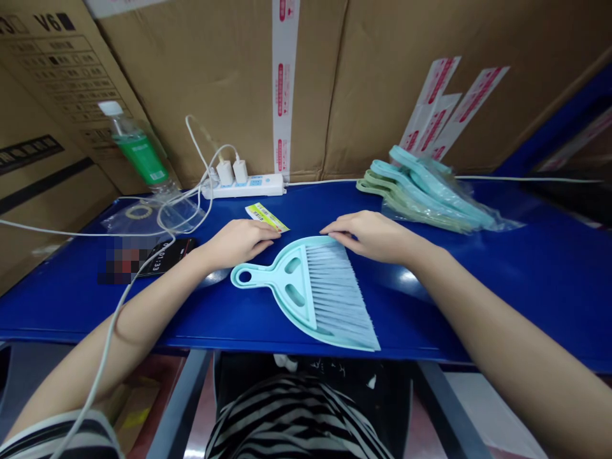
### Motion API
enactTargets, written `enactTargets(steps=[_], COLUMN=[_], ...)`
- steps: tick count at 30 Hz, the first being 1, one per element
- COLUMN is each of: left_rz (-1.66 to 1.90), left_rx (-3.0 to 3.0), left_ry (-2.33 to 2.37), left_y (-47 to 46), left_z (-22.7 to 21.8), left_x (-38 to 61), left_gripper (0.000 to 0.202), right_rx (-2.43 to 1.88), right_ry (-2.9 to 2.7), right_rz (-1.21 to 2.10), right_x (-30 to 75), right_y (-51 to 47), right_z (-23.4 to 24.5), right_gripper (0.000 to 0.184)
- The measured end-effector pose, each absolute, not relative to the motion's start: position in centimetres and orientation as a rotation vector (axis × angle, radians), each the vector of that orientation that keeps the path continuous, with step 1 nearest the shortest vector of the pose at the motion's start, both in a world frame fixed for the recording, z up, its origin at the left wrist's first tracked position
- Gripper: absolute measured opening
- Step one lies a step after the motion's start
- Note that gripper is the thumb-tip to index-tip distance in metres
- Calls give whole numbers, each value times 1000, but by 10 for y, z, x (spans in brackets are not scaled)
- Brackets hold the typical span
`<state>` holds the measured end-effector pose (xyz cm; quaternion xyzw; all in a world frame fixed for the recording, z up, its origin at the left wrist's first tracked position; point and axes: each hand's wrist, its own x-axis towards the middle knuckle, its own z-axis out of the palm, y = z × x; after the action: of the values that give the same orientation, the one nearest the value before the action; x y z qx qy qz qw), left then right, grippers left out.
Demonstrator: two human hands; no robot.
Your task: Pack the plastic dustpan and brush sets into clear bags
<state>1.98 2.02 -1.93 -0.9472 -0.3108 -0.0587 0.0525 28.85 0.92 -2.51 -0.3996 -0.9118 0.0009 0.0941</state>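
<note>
A light-blue dustpan [287,312] lies flat on the blue table, its handle pointing left. Nested in it is a matching hand brush [335,287] with pale grey-blue bristles fanned to the right. My left hand [241,243] rests above the handle with fingers stretched out, holding nothing; its fingertips are beside a yellow-green label card [266,217]. At the dustpan's far edge, my right hand [368,234] is open, fingers extended and fingertips at or just over the rim. Whether they touch it I cannot tell.
Several bagged blue and green brush-and-dustpan pieces [425,191] lie at the back right. A white power strip [253,185] with chargers stands by the cardboard wall. A bottle [141,153], a phone [167,256] and a loose white cable [119,306] are on the left.
</note>
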Motion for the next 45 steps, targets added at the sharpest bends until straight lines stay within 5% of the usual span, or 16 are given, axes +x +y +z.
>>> enactTargets(steps=[6, 16, 25, 45], left_rz=[-397, -439, -483, -410], left_rx=[-2743, -2988, -3037, -3123], left_ry=[-928, -132, -38, -103], left_y=[3, -44, -47, -43], left_z=[-11, -21, -21, -23], left_x=[27, 57, 59, 56], left_gripper=[34, 32, 28, 25], right_rx=[-1188, -1199, -1191, -1382], right_ry=[-2724, -2724, -2691, -2439], right_rz=[59, 53, 37, 131], right_x=[288, 288, 288, 280], right_y=[8, 8, 5, 9], right_z=[-22, -22, -21, -30], right_gripper=[26, 26, 41, 32])
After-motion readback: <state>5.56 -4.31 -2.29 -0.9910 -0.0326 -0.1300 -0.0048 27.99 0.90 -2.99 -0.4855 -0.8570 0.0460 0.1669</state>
